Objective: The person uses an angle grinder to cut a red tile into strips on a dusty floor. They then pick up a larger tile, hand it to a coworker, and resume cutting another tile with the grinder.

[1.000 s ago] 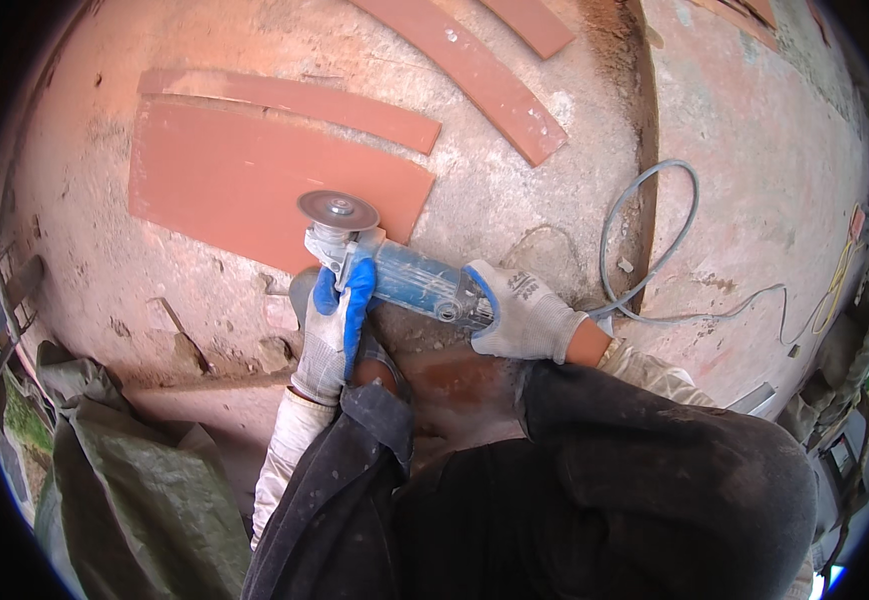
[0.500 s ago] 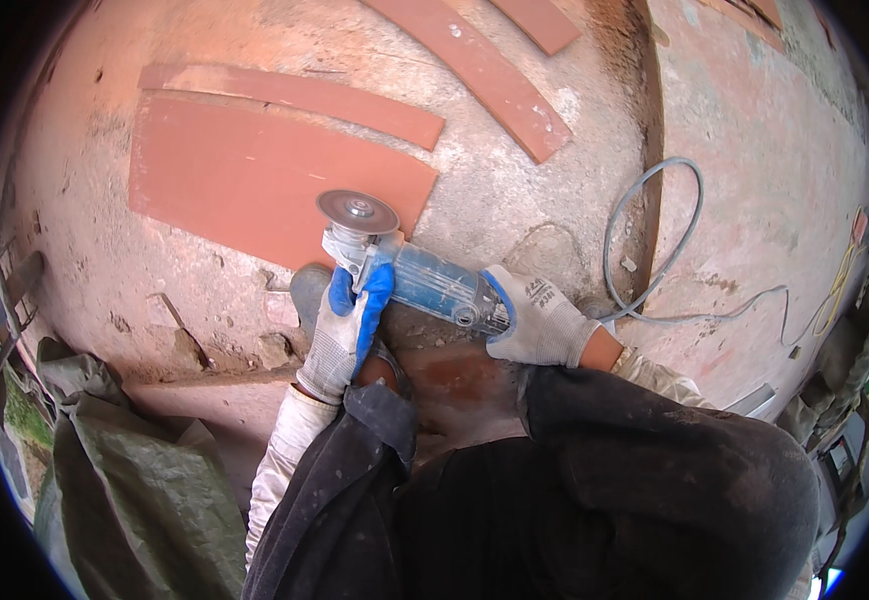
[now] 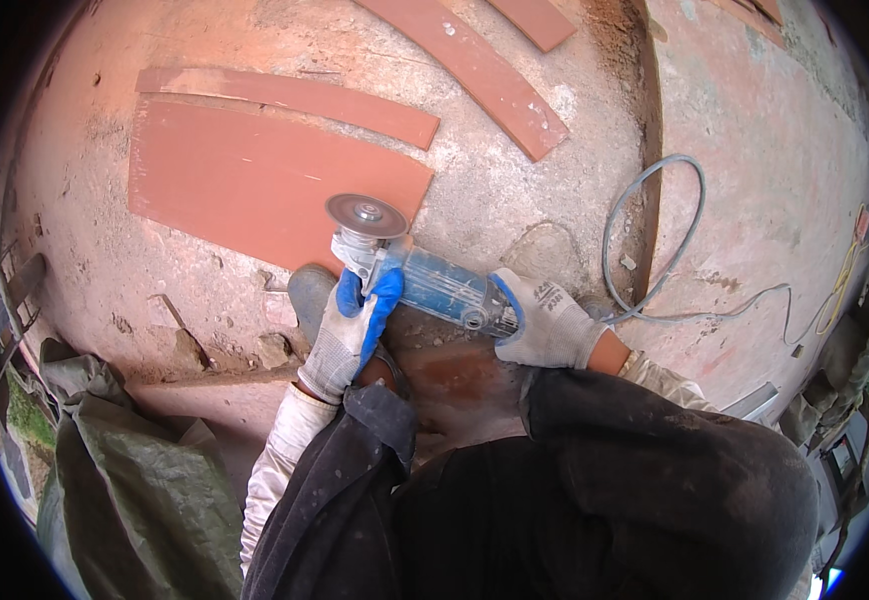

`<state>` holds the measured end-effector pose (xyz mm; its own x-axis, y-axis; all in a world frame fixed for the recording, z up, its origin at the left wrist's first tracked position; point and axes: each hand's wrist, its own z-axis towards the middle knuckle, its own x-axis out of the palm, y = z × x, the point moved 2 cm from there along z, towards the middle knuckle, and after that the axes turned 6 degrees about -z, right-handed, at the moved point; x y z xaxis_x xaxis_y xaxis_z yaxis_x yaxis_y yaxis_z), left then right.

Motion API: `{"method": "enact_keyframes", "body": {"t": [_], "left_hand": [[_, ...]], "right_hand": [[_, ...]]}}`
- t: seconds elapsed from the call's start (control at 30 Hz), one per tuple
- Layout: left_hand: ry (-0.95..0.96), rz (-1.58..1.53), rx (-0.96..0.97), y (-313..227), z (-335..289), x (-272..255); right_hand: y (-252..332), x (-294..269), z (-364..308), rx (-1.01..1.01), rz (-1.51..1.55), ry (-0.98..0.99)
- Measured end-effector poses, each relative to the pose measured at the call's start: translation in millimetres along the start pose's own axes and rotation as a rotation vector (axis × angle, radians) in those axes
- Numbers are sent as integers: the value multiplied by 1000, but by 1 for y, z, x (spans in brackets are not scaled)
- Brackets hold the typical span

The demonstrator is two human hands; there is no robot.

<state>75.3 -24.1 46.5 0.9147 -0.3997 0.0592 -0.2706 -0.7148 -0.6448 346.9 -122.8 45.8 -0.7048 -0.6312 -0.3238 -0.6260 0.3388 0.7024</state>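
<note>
Since the earlier frame, the left hand (image 3: 355, 322), right hand (image 3: 550, 320) and grinder (image 3: 442, 285) have shifted slightly right, toward the right edge of the red slab (image 3: 255, 180). Under everything is the dusty floor (image 3: 495, 200), with the slab lying flat on it. Held at the slab's near right corner, the grinder has its head overlapping that corner in view and its body slanting right, beyond the slab. It looks hard and stiff, probably weighty toward the head, and its dust may make it slick, so two-handed holding on the body seems best. Each grip is closed: the left around the front just behind the head, the right around the rear end. Smallest, the disc (image 3: 367, 215) faces up and is likely brittle; fingers should stay off it.
</note>
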Motion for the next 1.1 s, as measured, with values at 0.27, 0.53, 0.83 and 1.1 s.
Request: {"method": "enact_keyframes", "body": {"t": [0.27, 0.53, 0.83, 1.1], "left_hand": [[107, 2, -52, -2, -3, 3], [124, 71, -3, -3, 0, 5], [104, 1, 39, -3, -3, 8], [167, 68, 3, -12, -9, 7]], "right_hand": [[-7, 0, -5, 26, 4, 17], [-9, -3, -7, 15, -27, 33], [-10, -2, -7, -13, -27, 21], [-10, -1, -9, -22, -14, 7]]}}
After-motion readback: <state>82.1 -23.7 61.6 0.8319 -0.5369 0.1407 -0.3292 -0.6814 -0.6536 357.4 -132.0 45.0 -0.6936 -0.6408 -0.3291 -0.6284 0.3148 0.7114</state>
